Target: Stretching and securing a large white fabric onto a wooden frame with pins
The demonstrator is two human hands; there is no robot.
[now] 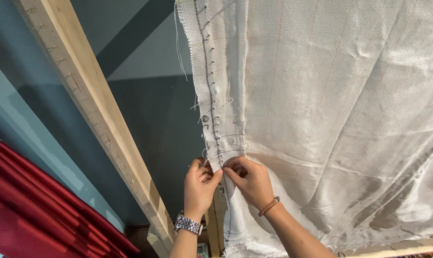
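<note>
Both hands, left hand (199,184) and right hand (251,181), pinch the coarse cream woven cloth (340,110) onto the pale wooden frame's nails (214,119); upper edge hooked, lower edge still loose.

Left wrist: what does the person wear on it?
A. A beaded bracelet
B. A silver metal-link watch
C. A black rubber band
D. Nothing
B: a silver metal-link watch circles the wrist below the left hand; the orange beaded bracelet is on the right wrist.

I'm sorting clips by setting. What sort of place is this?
Probably a craft workshop for rug or textile work. Coarse white cloth hangs on a wooden frame set with rows of small nails, and the left hand and right hand pinch the cloth's edge. A red curtain hangs beside.
</note>
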